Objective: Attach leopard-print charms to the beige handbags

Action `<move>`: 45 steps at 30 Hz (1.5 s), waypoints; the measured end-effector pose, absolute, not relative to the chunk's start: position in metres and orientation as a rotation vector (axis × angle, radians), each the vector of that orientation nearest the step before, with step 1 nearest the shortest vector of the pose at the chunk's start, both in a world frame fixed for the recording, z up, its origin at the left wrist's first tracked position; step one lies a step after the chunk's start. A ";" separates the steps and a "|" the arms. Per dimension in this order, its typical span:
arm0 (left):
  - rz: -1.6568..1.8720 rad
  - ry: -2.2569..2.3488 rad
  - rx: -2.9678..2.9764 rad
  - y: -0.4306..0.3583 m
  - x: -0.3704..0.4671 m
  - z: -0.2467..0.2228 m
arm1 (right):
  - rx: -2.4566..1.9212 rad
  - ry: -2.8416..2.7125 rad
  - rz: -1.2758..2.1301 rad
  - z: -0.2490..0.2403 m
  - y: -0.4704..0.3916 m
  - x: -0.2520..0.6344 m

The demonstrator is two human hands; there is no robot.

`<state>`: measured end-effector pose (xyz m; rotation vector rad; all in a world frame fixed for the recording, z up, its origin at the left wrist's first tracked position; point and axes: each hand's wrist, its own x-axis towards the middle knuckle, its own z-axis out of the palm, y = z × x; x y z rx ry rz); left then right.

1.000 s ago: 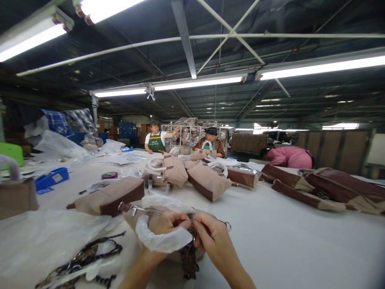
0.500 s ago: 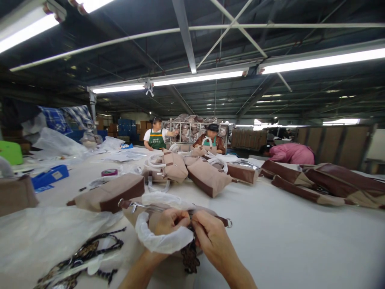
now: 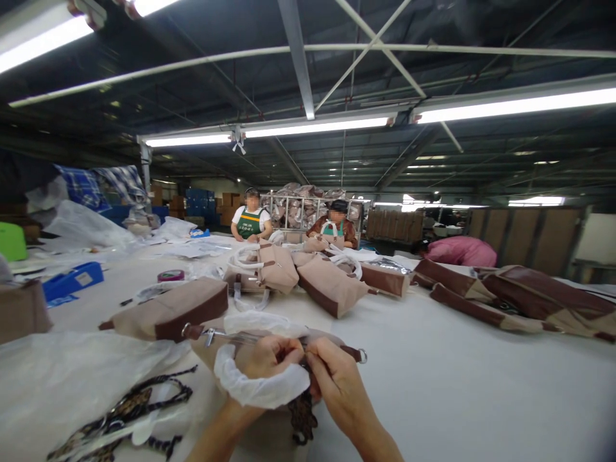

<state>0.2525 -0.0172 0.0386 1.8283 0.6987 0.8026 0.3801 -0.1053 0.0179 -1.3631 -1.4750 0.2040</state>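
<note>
A beige handbag (image 3: 208, 359) with brown tabs, metal rings and a zip along its top lies in front of me. White wrapping covers its handles, and the nearer handle (image 3: 260, 387) arches across my left wrist. My left hand (image 3: 273, 357), reaching through that handle, is closed in a pinch. Fingertip to fingertip with it, my right hand (image 3: 337, 375) pinches too. Whatever small part sits between the fingers is hidden. Just below them hangs a dark brown patterned charm (image 3: 302, 417) against the bag's side.
Black braided cords with patterned charms (image 3: 129, 410) lie on clear plastic (image 3: 58, 378) at left. More beige-and-brown bags (image 3: 332, 282) spread over the white table (image 3: 462, 385). A blue tape dispenser (image 3: 74, 282) stands at left. Several people work beyond, one in a green apron (image 3: 251, 222).
My hands keep the same pinch at the bag, with hardly any movement. The view has shifted slightly. Across the table, the green-aproned person's outstretched arm has come down.
</note>
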 end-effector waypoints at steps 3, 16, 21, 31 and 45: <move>0.844 0.670 1.920 -0.017 0.252 0.036 | -1.363 -1.479 0.193 0.017 -0.105 0.380; 1.073 0.622 2.282 -0.022 0.246 0.037 | -1.293 -1.508 0.086 0.009 -0.103 0.381; 1.149 0.608 2.379 -0.029 0.246 0.039 | -1.269 -1.529 0.050 0.005 -0.102 0.383; 1.172 0.595 2.286 -0.028 0.252 0.028 | -1.244 -1.542 -0.015 0.002 -0.098 0.385; 0.993 0.518 2.499 -0.017 0.243 0.031 | -1.205 -1.634 -0.042 0.001 -0.103 0.392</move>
